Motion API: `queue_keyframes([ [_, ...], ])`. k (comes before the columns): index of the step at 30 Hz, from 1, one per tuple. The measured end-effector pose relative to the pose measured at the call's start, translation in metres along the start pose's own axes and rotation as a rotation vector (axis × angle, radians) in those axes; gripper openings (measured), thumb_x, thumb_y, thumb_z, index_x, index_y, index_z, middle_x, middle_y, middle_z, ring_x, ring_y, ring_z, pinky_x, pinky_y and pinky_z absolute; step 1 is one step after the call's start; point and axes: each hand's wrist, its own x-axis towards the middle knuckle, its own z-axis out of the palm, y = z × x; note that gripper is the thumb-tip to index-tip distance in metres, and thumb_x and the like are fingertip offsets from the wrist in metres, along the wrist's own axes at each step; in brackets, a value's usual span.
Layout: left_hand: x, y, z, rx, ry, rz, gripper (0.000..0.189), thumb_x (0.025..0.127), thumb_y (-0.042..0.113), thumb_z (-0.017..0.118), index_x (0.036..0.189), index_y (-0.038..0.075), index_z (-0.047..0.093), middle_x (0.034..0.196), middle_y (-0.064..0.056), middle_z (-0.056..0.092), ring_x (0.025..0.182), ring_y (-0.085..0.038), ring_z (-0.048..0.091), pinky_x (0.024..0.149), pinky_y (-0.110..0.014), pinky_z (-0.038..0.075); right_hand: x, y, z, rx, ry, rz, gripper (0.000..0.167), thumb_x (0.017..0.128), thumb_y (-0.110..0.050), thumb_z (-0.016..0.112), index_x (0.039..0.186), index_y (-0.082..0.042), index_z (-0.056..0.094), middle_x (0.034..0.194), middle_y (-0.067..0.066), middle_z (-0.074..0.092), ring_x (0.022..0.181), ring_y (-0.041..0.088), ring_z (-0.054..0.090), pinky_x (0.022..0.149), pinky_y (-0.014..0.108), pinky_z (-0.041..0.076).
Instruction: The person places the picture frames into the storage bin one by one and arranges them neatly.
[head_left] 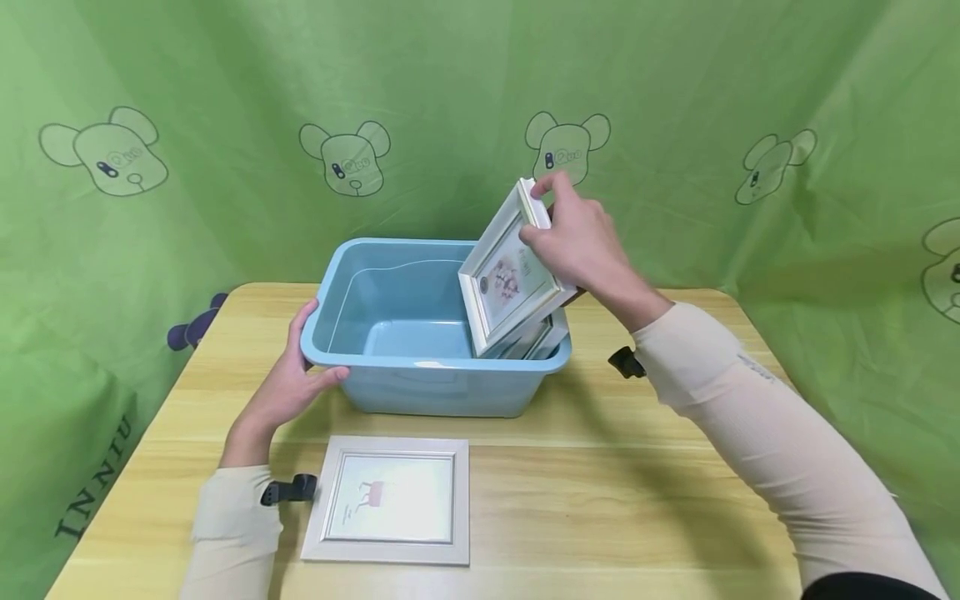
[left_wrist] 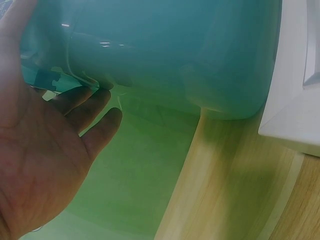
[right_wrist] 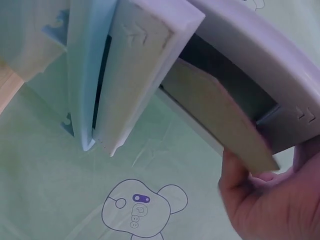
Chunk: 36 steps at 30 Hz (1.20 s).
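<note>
Both your hands are occupied: at the centre right of the head view, your right hand (head_left: pixel 581 242) grips a tilted frame (head_left: pixel 510 275) by its upper right edge, over the right end of a blue tub (head_left: pixel 435 387). At centre left, your left hand (head_left: pixel 292 379) holds the tub's near left corner. A second frame (head_left: pixel 547 336), partly hidden by the first, leans in the tub; a third frame (head_left: pixel 397 500) lies flat on the table (head_left: pixel 615 483), bottom centre. Green cloth (head_left: pixel 450 75) spans the top.
</note>
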Motion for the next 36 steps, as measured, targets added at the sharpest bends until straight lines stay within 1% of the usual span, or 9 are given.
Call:
queue_keyframes([
  [3,0.001,-0.001,0.000,0.004,0.001,0.001,0.106,0.083,0.019,0.074,0.154,0.034,-0.003,0.159,-0.017,0.019,0.142,-0.040,0.027,0.115,-0.063,0.022,0.001,0.000,0.003,-0.035,0.000,-0.018,0.053,0.093,-0.023,0.056,0.141,-0.018,0.034,0.108,0.016,0.061,0.078,0.029,0.066,0.048,0.029,0.056],
  [6,0.001,-0.002,-0.001,0.007,0.001,-0.005,0.106,0.083,0.020,0.074,0.154,0.035,-0.003,0.159,-0.016,0.018,0.142,-0.040,0.027,0.115,-0.063,0.021,0.003,0.002,0.007,-0.052,-0.007,-0.033,0.053,0.093,-0.021,0.055,0.141,-0.016,0.034,0.104,0.016,0.060,0.074,0.029,0.065,0.047,0.029,0.055],
  [11,0.001,-0.001,0.000,0.006,-0.002,-0.007,0.106,0.083,0.020,0.074,0.153,0.038,-0.003,0.159,-0.016,0.018,0.143,-0.040,0.026,0.115,-0.063,0.020,0.004,0.008,0.012,-0.058,-0.014,-0.042,0.053,0.093,-0.019,0.055,0.142,-0.015,0.033,0.098,0.015,0.058,0.072,0.029,0.064,0.047,0.029,0.055],
  [17,0.001,0.000,0.001,0.005,-0.002,-0.005,0.106,0.083,0.020,0.074,0.154,0.035,-0.004,0.159,-0.017,0.017,0.143,-0.040,0.026,0.115,-0.063,0.020,0.005,0.010,0.016,-0.065,-0.030,-0.048,0.055,0.093,-0.018,0.055,0.143,-0.014,0.032,0.095,0.015,0.058,0.068,0.027,0.063,0.046,0.029,0.055],
  [22,0.000,0.000,0.000,0.014,0.006,-0.012,0.106,0.084,0.019,0.074,0.154,0.035,-0.004,0.158,-0.018,0.019,0.142,-0.040,0.027,0.115,-0.063,0.021,0.010,0.009,0.021,-0.089,-0.036,-0.062,0.056,0.092,-0.017,0.056,0.143,-0.015,0.033,0.089,0.013,0.058,0.064,0.025,0.060,0.046,0.029,0.052],
  [24,0.000,0.000,-0.001,0.014,0.006,-0.013,0.105,0.084,0.019,0.074,0.154,0.036,-0.004,0.158,-0.019,0.020,0.142,-0.040,0.027,0.115,-0.063,0.021,0.012,0.009,0.022,-0.099,-0.042,-0.056,0.057,0.091,-0.017,0.056,0.143,-0.015,0.034,0.089,0.013,0.058,0.065,0.025,0.060,0.047,0.029,0.052],
  [28,-0.001,-0.001,-0.002,0.007,0.005,-0.017,0.105,0.084,0.019,0.073,0.153,0.038,-0.004,0.157,-0.020,0.021,0.141,-0.041,0.028,0.115,-0.063,0.020,0.015,0.009,0.025,-0.096,-0.078,-0.037,0.058,0.091,-0.015,0.057,0.144,-0.013,0.033,0.095,0.015,0.057,0.067,0.027,0.063,0.046,0.030,0.055],
  [31,-0.001,-0.002,-0.002,0.004,0.003,-0.019,0.105,0.084,0.019,0.073,0.153,0.037,-0.004,0.157,-0.021,0.021,0.141,-0.042,0.028,0.115,-0.063,0.020,0.017,0.010,0.027,-0.093,-0.101,-0.026,0.059,0.091,-0.015,0.057,0.144,-0.010,0.033,0.100,0.018,0.057,0.068,0.028,0.064,0.046,0.030,0.055],
  [36,-0.001,-0.002,-0.001,0.006,-0.002,-0.016,0.105,0.084,0.019,0.074,0.153,0.039,-0.004,0.157,-0.020,0.021,0.141,-0.042,0.028,0.115,-0.063,0.021,0.019,0.014,0.028,-0.097,-0.114,-0.017,0.059,0.091,-0.015,0.058,0.144,-0.009,0.034,0.104,0.020,0.058,0.069,0.028,0.066,0.046,0.029,0.055],
])
